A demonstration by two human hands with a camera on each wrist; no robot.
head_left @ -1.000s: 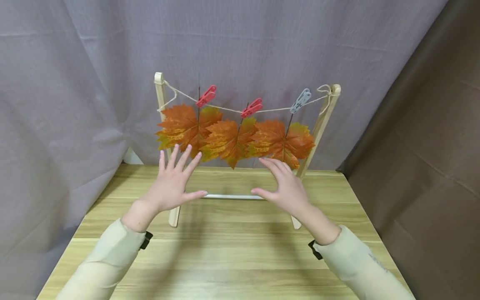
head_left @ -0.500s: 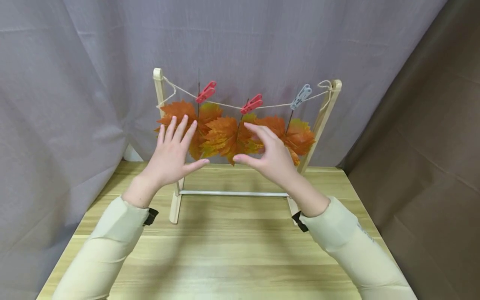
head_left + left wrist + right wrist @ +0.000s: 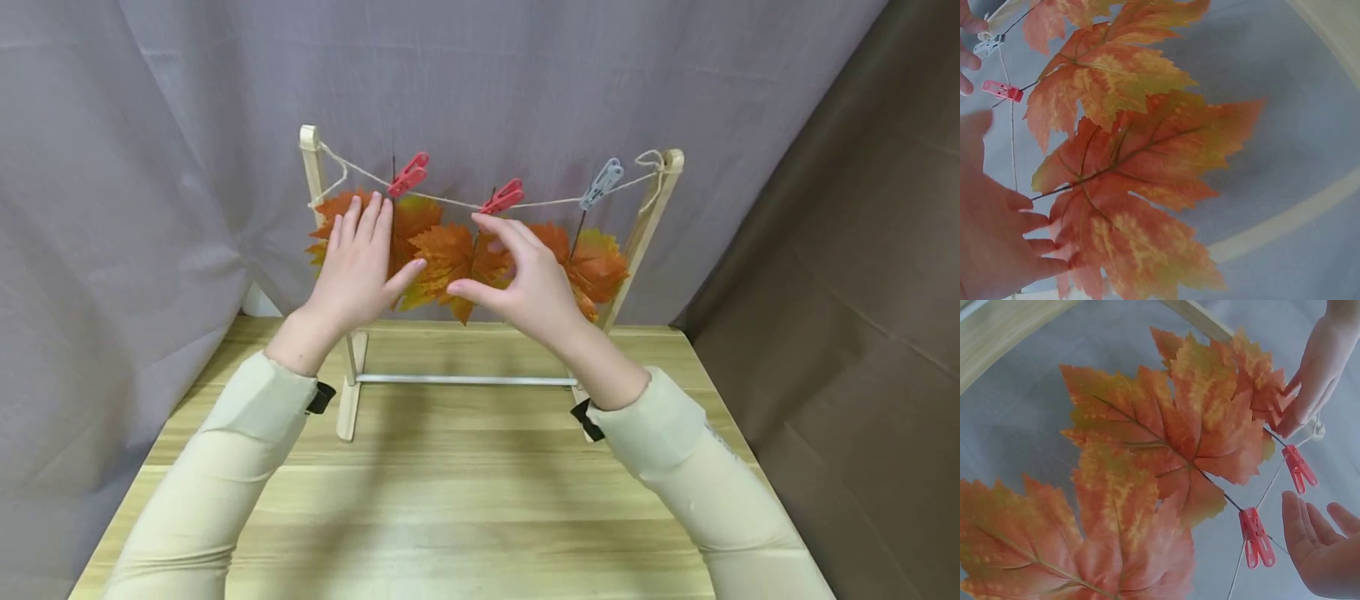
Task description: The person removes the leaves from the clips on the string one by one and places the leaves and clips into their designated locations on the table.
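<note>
Three orange-yellow artificial maple leaves hang in a row from a string (image 3: 555,202) on a wooden stand. A red clothespin (image 3: 408,174) holds the left leaf (image 3: 416,221), another red clothespin (image 3: 1255,537) the middle leaf (image 3: 444,257), and a light blue clothespin (image 3: 602,185) the right leaf (image 3: 598,271). My left hand (image 3: 352,271) is spread before the left leaf, partly hiding it; its fingertips (image 3: 1060,265) meet the leaf's edge in the left wrist view, but contact is unclear. My right hand (image 3: 536,283), thumb and fingers apart, hovers before the middle leaf, holding nothing.
The stand has a left post (image 3: 312,167), a right post (image 3: 645,237) and a white crossbar (image 3: 465,380) low between its feet. It stands on a wood-grain table (image 3: 450,517). A grey curtain (image 3: 480,75) hangs behind, and a brown one (image 3: 832,317) at the right.
Both hands have risen from the leaves' lower edges to in front of them and drawn closer together. The right hand has shifted left, toward the middle leaf. Leaves and clothespins stay clipped on the string.
</note>
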